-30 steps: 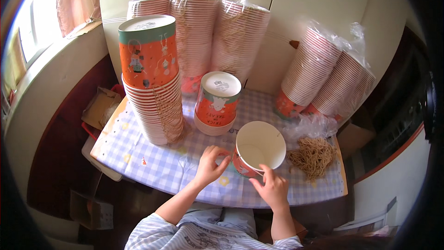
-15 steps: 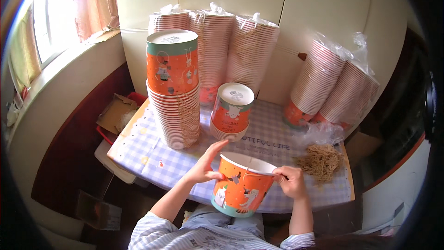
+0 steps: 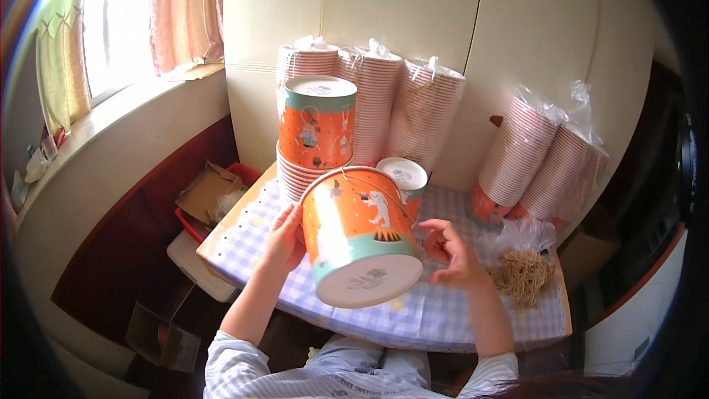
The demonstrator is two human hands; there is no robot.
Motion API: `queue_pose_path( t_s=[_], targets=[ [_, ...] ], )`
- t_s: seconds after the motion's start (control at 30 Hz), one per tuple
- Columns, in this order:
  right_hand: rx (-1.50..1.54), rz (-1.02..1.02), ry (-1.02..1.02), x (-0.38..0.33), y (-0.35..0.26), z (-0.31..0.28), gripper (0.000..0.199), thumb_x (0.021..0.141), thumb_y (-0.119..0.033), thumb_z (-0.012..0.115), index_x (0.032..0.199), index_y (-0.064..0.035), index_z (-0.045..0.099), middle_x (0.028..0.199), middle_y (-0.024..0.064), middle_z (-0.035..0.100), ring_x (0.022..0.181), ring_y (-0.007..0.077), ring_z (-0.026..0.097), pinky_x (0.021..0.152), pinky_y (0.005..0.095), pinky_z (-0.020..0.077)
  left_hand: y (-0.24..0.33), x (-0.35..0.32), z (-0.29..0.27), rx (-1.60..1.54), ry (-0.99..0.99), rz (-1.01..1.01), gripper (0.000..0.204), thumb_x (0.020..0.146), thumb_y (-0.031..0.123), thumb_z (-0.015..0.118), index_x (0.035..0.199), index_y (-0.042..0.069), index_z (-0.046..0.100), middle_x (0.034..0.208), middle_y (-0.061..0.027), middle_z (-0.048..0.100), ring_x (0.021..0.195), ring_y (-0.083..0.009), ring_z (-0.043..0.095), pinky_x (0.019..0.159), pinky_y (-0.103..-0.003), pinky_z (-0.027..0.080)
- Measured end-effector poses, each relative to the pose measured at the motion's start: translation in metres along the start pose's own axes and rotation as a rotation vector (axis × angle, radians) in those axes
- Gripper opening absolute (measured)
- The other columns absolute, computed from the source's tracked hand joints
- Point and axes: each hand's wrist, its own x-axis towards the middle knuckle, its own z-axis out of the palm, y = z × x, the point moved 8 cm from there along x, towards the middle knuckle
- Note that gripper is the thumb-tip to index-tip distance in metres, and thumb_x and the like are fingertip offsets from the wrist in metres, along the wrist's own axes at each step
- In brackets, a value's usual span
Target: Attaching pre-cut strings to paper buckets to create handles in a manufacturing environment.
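An orange paper bucket with a teal band, white base and thin cord handle is tilted up before me, its base facing me and its opening turned away. My left hand grips its rim on the left side. Just right of the bucket, apart from it, my right hand has its thumb and curved fingers spread with nothing visible between them. Behind the held bucket rises a stack of upturned buckets, partly hidden. A shorter upturned stack shows to its right.
Several plastic-wrapped bucket stacks stand along the cabinet, with two more stacks at the right. A bundle of tan cords and crumpled clear plastic lie on the checked tablecloth. Left of the table are a cardboard box and red bin.
The bucket has been raised and turned from mouth-up to base toward me. My left hand now grips its rim; my right hand has let go. The whole view has shifted.
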Motion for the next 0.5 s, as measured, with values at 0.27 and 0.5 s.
queue_pose_path(
  t_s=[0.27,0.5],
  targets=[
    [-0.195,-0.171,0.042,0.087,-0.075,0.001,0.06,0.073,-0.023,0.07,0.12,-0.0057,0.037,0.077,0.002,0.052,0.066,0.0072,0.048,0.058,0.0227,0.041,0.116,0.049,0.053,0.191,-0.134,0.241,0.02,0.091,0.017,0.04,0.096,0.001,0.051,0.091,-0.0094,0.058,0.082,-0.0165,0.058,0.073,-0.03,0.048],
    [0.037,-0.143,0.299,0.199,-0.117,-0.033,0.033,0.086,-0.024,0.054,0.11,-0.0054,0.044,0.071,-0.0017,0.048,0.053,0.0028,0.037,0.044,0.0176,0.0287,0.17,0.098,0.107,0.401,-0.183,0.518,0.058,0.088,0.028,0.049,0.132,0.003,0.021,0.128,-0.011,0.037,0.119,-0.0188,0.034,0.099,-0.032,0.027]
  ],
)
